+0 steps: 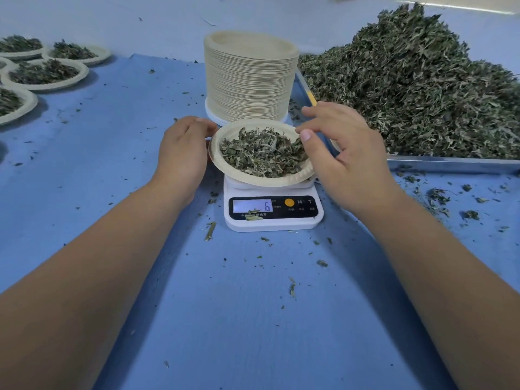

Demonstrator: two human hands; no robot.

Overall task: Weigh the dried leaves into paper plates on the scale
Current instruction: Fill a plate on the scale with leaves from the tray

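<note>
On the white scale (273,220) at the middle of the blue table cover (253,305) sits a paper plate (242,175) holding a low mound of dried leaves (261,153). The plate overhangs the platform and hides most of it. On the display (253,206) we can read only a 6 at the right end, and a leaf scrap lies across the print below it.

Our right hand (346,156) covers the plate's right rim, so we cannot tell whether it touches the paper. Behind the plate stands a tall stack of plates (250,80), its foot partly hidden. The metal tray (450,164) and its big heap of leaves (422,94) run out of view on the right. The filled plates (45,73) at far left are cut off too.

Our left hand (183,153) lies back-up against the plate's left rim, fingers together and curled toward it. Their tips are hidden, so we cannot say whether they grip. The right hand hangs over the right side, fingers loosely spread, thumb and forefinger apart with nothing seen between them.
</note>
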